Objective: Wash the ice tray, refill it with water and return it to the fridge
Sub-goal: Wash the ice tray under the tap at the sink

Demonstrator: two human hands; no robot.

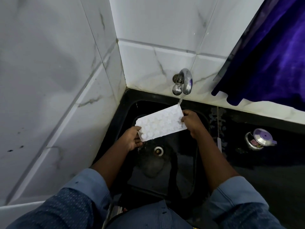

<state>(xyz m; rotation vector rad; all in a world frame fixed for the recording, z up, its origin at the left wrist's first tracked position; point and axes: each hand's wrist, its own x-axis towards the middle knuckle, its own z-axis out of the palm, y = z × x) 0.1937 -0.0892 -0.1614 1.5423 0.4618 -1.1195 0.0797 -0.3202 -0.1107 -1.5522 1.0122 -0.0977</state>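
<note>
Because the black sink (127, 100) must catch the runoff, the white ice tray (160, 123) is held above its basin, with the far corner raised. The left hand (132, 139) grips the near end, and the right hand (192, 123) pinches the far end. The tap (184, 80) sends its water stream (180, 100) onto that raised corner — presumably so it sheets down the tray.

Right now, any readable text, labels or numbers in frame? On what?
None readable.
Too blurred to read: the sticker on the steel pot.
No legible print on the white tag.
No markings visible on the ice tray or the tap.
</note>
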